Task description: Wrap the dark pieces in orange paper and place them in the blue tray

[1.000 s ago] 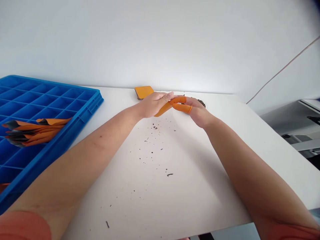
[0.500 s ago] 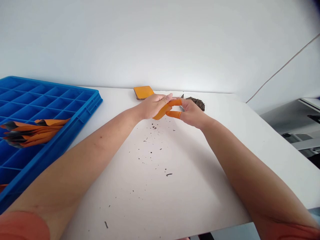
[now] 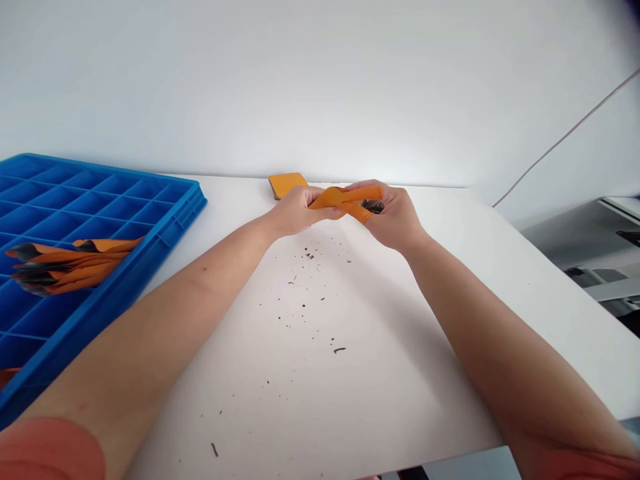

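My left hand (image 3: 294,212) is closed on a small orange packet (image 3: 331,197) held above the far part of the table. My right hand (image 3: 397,217), with orange finger cots (image 3: 364,193) on its thumb and index finger, pinches the packet's right side. Behind my left hand lies a flat orange piece (image 3: 287,180) with a dark edge, perhaps another packet. A pile of dark brown thin sticks (image 3: 374,207) shows through the gap in my right hand; the rest is hidden.
On the left stands a blue compartment tray (image 3: 186,207) with several orange packets (image 3: 80,263), silvery inside, lying in it. Dark crumbs and slivers (image 3: 339,350) are scattered over the white table (image 3: 380,400). A white wall (image 3: 320,87) rises behind.
My left hand has turned, its thumb moving from above the packet to beneath it. My right hand has shifted slightly right and covers most of the brown pile.
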The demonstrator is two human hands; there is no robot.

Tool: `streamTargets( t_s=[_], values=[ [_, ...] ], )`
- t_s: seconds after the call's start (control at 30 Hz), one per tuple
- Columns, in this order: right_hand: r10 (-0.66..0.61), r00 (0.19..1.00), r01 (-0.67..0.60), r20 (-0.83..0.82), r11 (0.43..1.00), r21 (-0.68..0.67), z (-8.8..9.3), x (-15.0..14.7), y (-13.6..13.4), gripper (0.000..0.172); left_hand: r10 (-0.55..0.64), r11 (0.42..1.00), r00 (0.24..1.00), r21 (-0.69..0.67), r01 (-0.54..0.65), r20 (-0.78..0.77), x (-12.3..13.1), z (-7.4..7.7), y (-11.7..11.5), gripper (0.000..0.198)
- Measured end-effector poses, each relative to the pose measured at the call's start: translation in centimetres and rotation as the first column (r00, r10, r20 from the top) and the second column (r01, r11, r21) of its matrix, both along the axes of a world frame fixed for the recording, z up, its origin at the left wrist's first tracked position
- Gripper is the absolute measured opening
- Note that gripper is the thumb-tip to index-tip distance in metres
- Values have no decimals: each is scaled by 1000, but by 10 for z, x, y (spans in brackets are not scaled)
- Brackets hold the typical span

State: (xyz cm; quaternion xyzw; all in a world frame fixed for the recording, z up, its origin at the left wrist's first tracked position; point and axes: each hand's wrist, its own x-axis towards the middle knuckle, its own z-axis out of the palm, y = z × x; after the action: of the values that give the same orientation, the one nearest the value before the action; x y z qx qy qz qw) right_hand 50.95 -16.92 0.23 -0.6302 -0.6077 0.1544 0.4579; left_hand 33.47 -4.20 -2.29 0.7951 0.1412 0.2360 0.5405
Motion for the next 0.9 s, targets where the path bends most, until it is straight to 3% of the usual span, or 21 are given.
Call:
streamTargets(
  t_s=[0.2, 0.4, 0.57, 0.73, 0.9],
  values=[
    [-49, 986, 48, 157, 999, 12, -5, -1, -1, 21, 54, 998, 998, 25, -53, -32, 0, -7, 3, 28],
    [22, 985, -3, 169, 993, -114, -3, -1, -4, 24, 104, 993, 988, 64, -97, -113, -3, -11, 5, 25],
    [17, 983, 7, 185, 992, -129, 3, 0, -5, 23, 117, 992, 982, 68, -108, -149, -3, -14, 8, 24],
    [-48, 999, 48, -4, 999, 22, -4, 6, 1, 37, 147, 989, 985, 35, -145, -87, -3, -19, 18, 26],
    [-213, 977, 212, -23, 951, 224, -34, 12, 9, 52, 160, 987, 986, -20, -159, 41, -3, -12, 19, 24]
  ],
)
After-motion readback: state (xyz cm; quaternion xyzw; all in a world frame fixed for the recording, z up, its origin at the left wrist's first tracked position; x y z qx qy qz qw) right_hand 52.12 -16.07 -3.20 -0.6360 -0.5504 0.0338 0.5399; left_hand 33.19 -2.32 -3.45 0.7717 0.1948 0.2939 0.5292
